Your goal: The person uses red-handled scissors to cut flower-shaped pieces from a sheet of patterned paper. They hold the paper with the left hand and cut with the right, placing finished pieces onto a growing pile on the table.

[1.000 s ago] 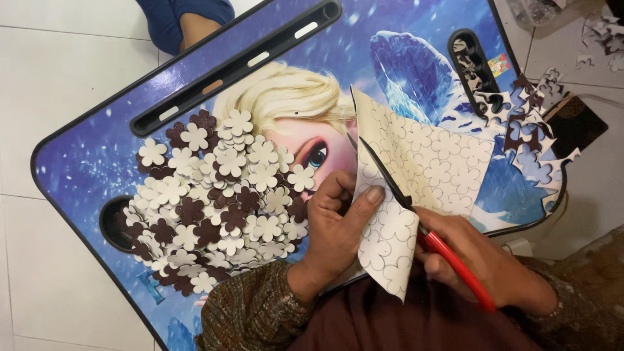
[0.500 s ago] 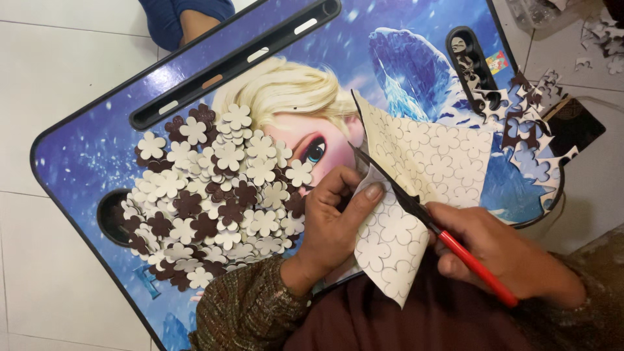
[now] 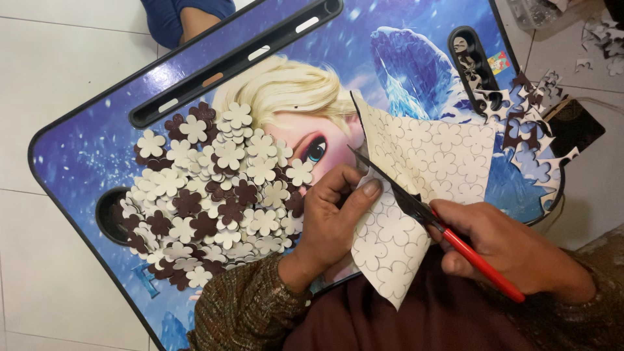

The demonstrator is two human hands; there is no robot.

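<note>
Right now we are mid-cut: our left hand point(image 3: 331, 218) pinches the sheet point(image 3: 429, 188) of printed flowers at its left edge, while our right hand point(image 3: 513, 250) is closed around the red-handled scissors point(image 3: 435, 221), blades partly open and biting in toward 10 o'clock. The sheet stands over the tray's point(image 3: 84, 156) 4 o'clock side, with the pile of cut flowers point(image 3: 214, 195) at 9 o'clock. We judge the next move calls for closing the blades along an outline while the left hand turns the sheet.

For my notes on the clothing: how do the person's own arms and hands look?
Both hands, the left hand and the right hand, are bare, with no gloves. The knitted sleeves are mottled brown and olive, with ribbed cuffs reaching the wrists. I see no rings or watch.
</note>
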